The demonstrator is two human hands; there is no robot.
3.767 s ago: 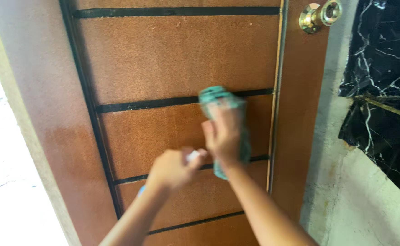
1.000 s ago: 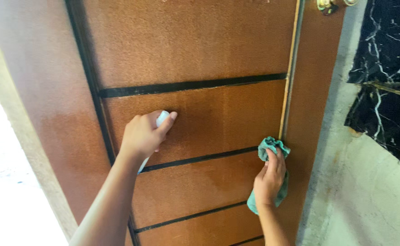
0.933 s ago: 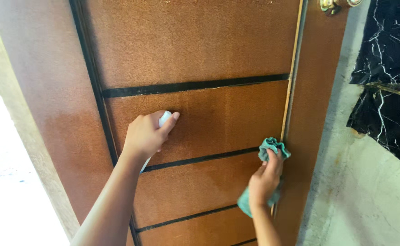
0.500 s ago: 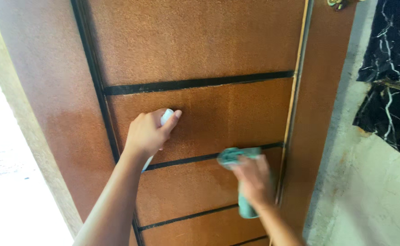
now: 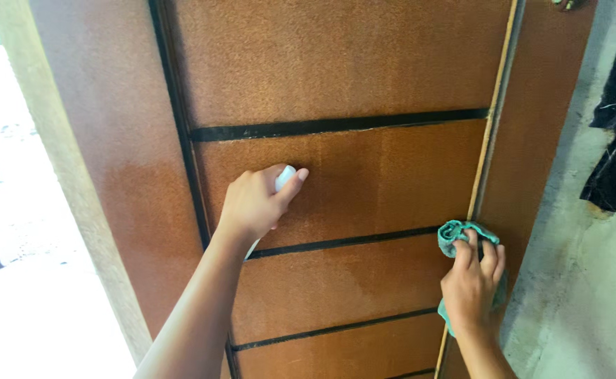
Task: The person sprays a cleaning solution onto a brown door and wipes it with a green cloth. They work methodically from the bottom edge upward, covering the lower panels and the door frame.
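From the head camera, the left hand [image 5: 252, 205] is clenched round a small white bottle [image 5: 284, 178], its top aimed at the brown door [image 5: 336, 63], seemingly so spray would land on the middle panel. The right hand [image 5: 471, 286] grasps one teal cloth [image 5: 460, 231], pressed flat to the door's right edge beside the thin gold strip [image 5: 494, 119], the fingers spread to hold it against the wood. Three black horizontal grooves [image 5: 336, 126] show. At far right stands a grey wall [image 5: 588, 295].

Left hand [image 5: 255, 203] clenched, right hand [image 5: 471, 281] flat
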